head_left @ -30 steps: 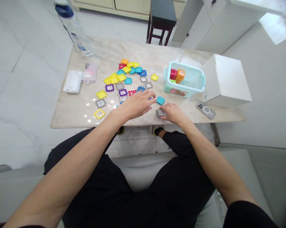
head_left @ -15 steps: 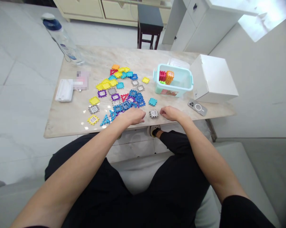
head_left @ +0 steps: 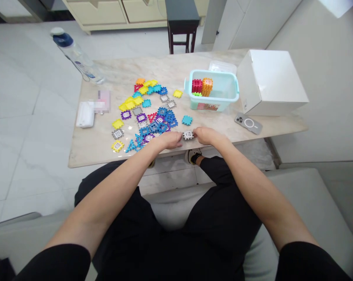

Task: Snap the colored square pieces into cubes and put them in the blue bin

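Between my two hands, near the table's front edge, is a small stack of grey notched building tiles (head_left: 188,135) with a white window pattern on top. My left hand (head_left: 173,140) closes on the stack's left side, fingers curled. From the opposite side, my right hand (head_left: 205,135) pinches its right edge. The fingertips are too small to make out fully. A turquoise tile (head_left: 187,120) lies just behind the stack. Left of it spreads a heap of blue tiles (head_left: 168,116), with purple, red and grey ones among them. Yellow tiles (head_left: 130,104) lie farther left.
A light-blue bin (head_left: 220,105) holding red, orange and green tiles stands at the back right. Beside it are a white box (head_left: 277,80) and a grey phone (head_left: 249,123). A water bottle (head_left: 81,62) and a white packet (head_left: 85,114) are on the left.
My hands have drawn together, and the right hand has moved left onto the grey tile stack. The camera view has shifted slightly.
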Demonstrator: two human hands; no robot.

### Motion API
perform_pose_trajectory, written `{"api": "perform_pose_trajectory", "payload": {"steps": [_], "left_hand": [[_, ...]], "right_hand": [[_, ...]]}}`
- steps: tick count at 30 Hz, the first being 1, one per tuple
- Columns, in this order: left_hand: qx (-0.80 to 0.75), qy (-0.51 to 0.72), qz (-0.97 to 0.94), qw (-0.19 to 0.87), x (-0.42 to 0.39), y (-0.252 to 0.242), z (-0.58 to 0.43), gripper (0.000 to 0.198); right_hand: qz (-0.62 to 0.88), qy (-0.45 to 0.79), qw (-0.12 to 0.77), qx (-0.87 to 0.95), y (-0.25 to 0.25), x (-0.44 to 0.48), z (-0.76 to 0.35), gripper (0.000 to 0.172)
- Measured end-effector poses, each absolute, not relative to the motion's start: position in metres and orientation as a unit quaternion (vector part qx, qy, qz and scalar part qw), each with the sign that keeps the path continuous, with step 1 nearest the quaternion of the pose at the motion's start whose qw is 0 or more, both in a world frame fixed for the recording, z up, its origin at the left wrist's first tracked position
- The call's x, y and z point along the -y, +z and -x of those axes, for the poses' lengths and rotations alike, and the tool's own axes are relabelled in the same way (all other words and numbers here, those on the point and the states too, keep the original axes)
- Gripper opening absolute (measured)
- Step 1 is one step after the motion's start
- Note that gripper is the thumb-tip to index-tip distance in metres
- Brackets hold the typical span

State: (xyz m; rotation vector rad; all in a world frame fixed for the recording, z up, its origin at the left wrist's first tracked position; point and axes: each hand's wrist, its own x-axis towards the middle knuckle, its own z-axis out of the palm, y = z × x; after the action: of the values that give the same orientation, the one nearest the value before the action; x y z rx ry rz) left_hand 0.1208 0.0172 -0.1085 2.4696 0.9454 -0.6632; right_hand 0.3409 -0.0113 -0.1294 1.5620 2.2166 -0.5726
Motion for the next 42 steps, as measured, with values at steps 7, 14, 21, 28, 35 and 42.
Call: {"api": "perform_pose_trajectory", "payload": {"steps": [7,14,21,28,35,42], "left_hand": [[-0.353,-0.239,-0.880,0.210,-0.019,-0.115,-0.125,0.034],[-0.357,-0.244,-0.878,0.204,-0.020,-0.121,-0.128,0.042],[-0.361,-0.248,-0.877,0.198,-0.022,-0.124,-0.132,0.040],[-0.385,-0.244,-0.870,0.189,-0.023,-0.125,-0.135,0.042],[-0.386,-0.237,-0.873,0.181,-0.023,-0.123,-0.135,0.045],[-0.385,-0.234,-0.877,0.168,-0.022,-0.125,-0.136,0.045]], "right_hand": [[-0.557,-0.217,0.185,-0.780,-0.134,0.009,-0.346,0.038],[-0.566,-0.226,0.192,-0.769,-0.120,0.010,-0.340,0.038],[-0.550,-0.241,0.191,-0.777,-0.123,0.007,-0.342,0.034],[-0.558,-0.225,0.178,-0.779,-0.127,0.008,-0.343,0.036],[-0.552,-0.227,0.177,-0.782,-0.132,0.006,-0.342,0.036],[-0.561,-0.224,0.168,-0.779,-0.136,0.007,-0.342,0.040]]}}
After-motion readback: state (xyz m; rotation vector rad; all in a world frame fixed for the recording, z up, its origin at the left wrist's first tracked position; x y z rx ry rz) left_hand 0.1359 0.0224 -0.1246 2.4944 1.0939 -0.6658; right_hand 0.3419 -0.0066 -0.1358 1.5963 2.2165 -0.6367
